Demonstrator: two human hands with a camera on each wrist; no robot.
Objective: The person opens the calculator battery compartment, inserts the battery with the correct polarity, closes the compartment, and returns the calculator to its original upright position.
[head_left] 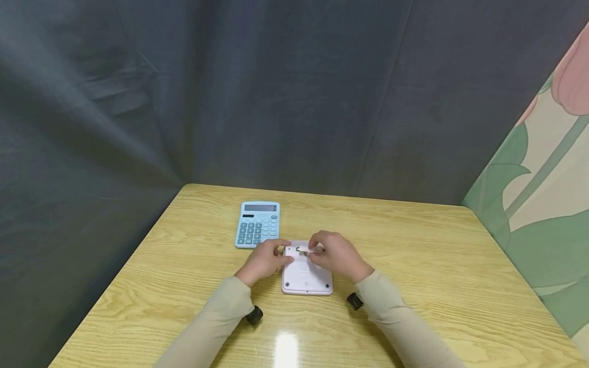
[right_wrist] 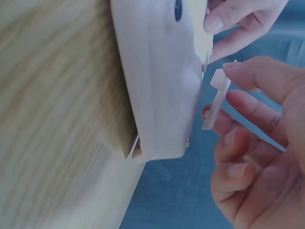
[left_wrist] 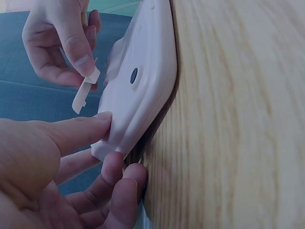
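Note:
A pale pink calculator (head_left: 303, 276) lies face down on the table, its back with small dark feet turned up. My left hand (head_left: 263, 259) grips its left edge near the far corner, thumb on the back and other fingers at the side. Just above the back, my right hand (head_left: 338, 253) pinches a small pale battery cover (right_wrist: 218, 105) between thumb and fingertips. The cover is tilted and apart from the calculator in both wrist views. A small opening (head_left: 298, 249) with something dark and shiny shows near the calculator's far end; its contents are too small to tell.
A light blue calculator (head_left: 260, 225) lies face up behind my left hand. The wooden table (head_left: 437, 266) meets a dark curtain (head_left: 294, 102) at its far and left sides. A flower-patterned surface (head_left: 543, 179) stands along the right. Black wrist devices (head_left: 254, 315) hang under both wrists.

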